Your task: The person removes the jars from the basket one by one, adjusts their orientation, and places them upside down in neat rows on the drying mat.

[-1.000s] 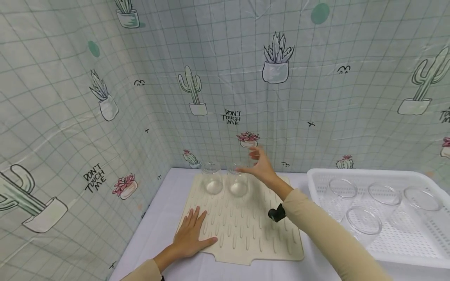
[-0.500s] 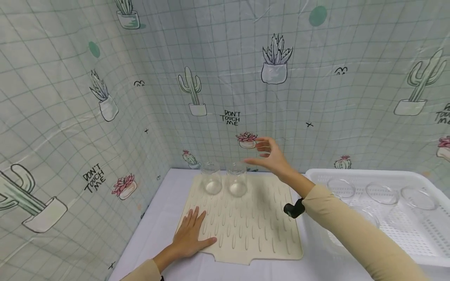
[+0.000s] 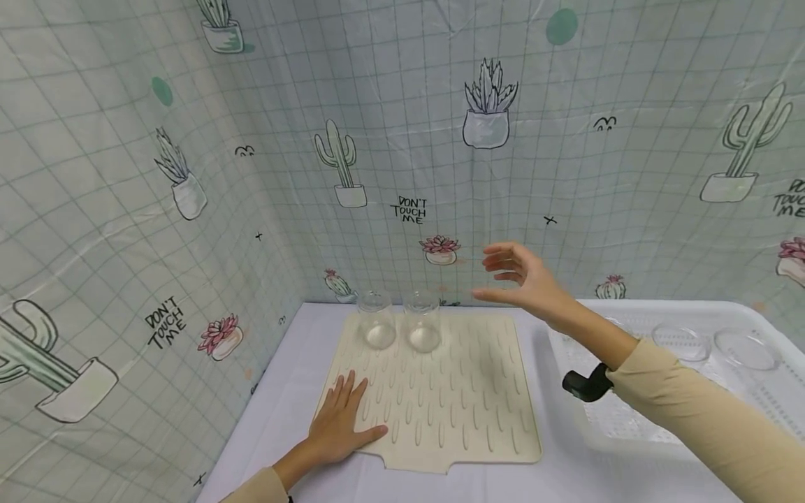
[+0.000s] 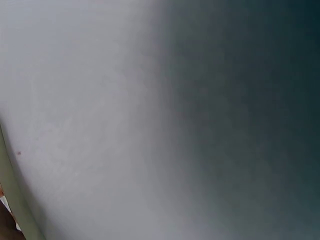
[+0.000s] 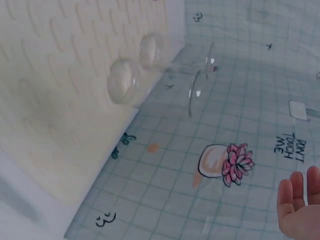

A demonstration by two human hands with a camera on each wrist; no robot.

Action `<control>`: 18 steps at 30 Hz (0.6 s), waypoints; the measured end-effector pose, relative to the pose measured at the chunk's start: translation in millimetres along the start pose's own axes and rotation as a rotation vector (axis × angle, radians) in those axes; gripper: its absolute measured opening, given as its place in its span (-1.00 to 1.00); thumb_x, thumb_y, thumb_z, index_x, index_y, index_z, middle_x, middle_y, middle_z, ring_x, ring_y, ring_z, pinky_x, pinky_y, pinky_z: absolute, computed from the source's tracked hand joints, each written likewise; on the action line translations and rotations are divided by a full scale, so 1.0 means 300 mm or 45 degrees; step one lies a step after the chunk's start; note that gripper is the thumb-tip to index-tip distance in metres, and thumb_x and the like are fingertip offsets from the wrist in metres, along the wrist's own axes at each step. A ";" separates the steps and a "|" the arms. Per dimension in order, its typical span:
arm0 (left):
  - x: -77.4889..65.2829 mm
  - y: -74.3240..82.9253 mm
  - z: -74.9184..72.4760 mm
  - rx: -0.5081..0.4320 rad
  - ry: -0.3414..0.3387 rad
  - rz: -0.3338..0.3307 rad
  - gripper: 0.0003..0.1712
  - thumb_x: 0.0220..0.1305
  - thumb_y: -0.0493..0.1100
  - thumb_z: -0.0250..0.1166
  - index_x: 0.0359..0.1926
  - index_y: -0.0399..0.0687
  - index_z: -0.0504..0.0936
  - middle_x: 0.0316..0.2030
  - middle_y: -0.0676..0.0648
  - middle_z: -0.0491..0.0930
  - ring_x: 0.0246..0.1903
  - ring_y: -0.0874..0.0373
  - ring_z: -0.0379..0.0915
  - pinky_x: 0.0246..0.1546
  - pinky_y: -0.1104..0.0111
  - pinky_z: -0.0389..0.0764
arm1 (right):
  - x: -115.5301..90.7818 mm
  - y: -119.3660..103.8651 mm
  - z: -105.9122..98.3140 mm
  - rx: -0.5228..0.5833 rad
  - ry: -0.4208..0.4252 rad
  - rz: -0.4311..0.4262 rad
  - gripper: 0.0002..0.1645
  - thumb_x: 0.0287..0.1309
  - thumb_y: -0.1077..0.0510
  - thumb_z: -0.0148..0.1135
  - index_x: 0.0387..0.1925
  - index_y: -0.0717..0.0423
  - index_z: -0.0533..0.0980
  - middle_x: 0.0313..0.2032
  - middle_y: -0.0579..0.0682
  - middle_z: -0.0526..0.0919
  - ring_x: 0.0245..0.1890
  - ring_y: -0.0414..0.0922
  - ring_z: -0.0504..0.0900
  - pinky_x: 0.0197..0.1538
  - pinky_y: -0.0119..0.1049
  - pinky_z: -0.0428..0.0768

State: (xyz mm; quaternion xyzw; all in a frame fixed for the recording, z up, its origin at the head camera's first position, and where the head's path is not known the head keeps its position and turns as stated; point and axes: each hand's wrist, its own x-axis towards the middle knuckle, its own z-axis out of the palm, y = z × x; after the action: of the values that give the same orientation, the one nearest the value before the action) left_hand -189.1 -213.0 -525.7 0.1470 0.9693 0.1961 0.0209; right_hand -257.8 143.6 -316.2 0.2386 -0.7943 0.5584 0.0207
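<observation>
Two clear glasses, the left one (image 3: 379, 334) and the right one (image 3: 423, 335), stand upright side by side at the back left of a cream ribbed drying mat (image 3: 453, 426). In the right wrist view the nearer glass (image 5: 122, 82) and the farther glass (image 5: 151, 52) show with their rims toward the wall. My left hand (image 3: 338, 425) lies flat on the mat's front left corner, fingers spread. Raised above the mat's back right edge, my right hand (image 3: 525, 283) holds nothing; its fingers are loosely bent, with the thumb apart. The left wrist view is mostly blurred white cloth and dark shadow.
At the right stands a white perforated plastic basket (image 3: 666, 304) with several more clear glasses (image 3: 748, 349), partly hidden by the right forearm. A wall cloth (image 3: 377, 84) printed with cacti rises behind and to the left. White cloth (image 3: 283, 370) covers the table.
My right hand has moved away from the right glass, rightward toward the basket. Both glasses stay standing on the mat. The left hand has not moved.
</observation>
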 end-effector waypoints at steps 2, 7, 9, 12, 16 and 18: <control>-0.001 0.002 0.001 -0.021 0.012 0.010 0.09 0.07 0.44 0.09 0.41 -0.12 0.00 0.41 -0.23 -0.24 0.37 -0.17 -0.42 0.29 -0.04 -0.25 | -0.020 0.006 -0.024 -0.035 -0.002 0.000 -0.24 -0.08 0.09 0.43 0.17 -0.05 0.28 0.09 -0.08 0.38 0.08 -0.09 0.38 0.11 -0.14 0.37; 0.003 0.006 -0.004 -0.035 0.030 0.026 0.06 0.08 0.39 0.14 0.40 -0.16 0.02 0.40 -0.27 -0.22 0.36 -0.21 -0.41 0.28 -0.06 -0.26 | -0.068 0.029 -0.076 -0.123 -0.002 -0.048 -0.27 -0.08 0.06 0.42 0.15 -0.11 0.30 0.08 -0.14 0.40 0.06 -0.15 0.39 0.06 -0.35 0.41; 0.005 0.008 -0.007 -0.025 0.023 0.017 0.07 0.08 0.40 0.12 0.40 -0.15 0.01 0.40 -0.26 -0.23 0.36 -0.19 -0.41 0.29 -0.04 -0.26 | -0.091 0.031 -0.093 -0.152 -0.003 -0.064 -0.30 -0.07 0.07 0.42 0.13 -0.11 0.31 0.07 -0.14 0.40 0.06 -0.15 0.40 0.04 -0.41 0.41; 0.005 0.011 -0.009 -0.011 0.000 0.000 0.08 0.07 0.42 0.10 0.41 -0.14 0.00 0.41 -0.24 -0.25 0.37 -0.17 -0.44 0.30 -0.01 -0.28 | -0.132 0.031 -0.115 -0.210 0.000 -0.037 -0.33 -0.07 0.04 0.42 0.09 -0.15 0.33 0.05 -0.17 0.42 0.05 -0.17 0.39 0.03 -0.41 0.41; 0.002 0.014 -0.009 0.002 -0.007 -0.006 0.09 0.07 0.44 0.09 0.41 -0.14 0.00 0.41 -0.24 -0.24 0.37 -0.17 -0.43 0.30 -0.01 -0.28 | -0.192 0.034 -0.139 -0.299 0.029 0.040 -0.35 -0.09 -0.01 0.43 0.07 -0.21 0.35 0.02 -0.20 0.44 0.07 -0.18 0.35 0.05 -0.16 0.36; 0.000 0.016 -0.008 0.003 0.001 -0.002 0.08 0.07 0.43 0.10 0.40 -0.14 0.01 0.40 -0.25 -0.23 0.37 -0.18 -0.41 0.30 -0.02 -0.26 | -0.221 0.044 -0.149 -0.343 0.052 0.062 -0.35 -0.11 -0.02 0.44 0.06 -0.21 0.36 0.01 -0.20 0.44 0.09 -0.17 0.33 0.04 -0.04 0.32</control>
State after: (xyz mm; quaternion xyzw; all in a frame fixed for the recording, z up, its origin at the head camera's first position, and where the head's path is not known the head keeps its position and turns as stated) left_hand -188.0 -209.7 -521.5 0.1464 0.9696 0.1951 0.0205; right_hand -214.8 210.8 -330.8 0.2030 -0.8670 0.4518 0.0554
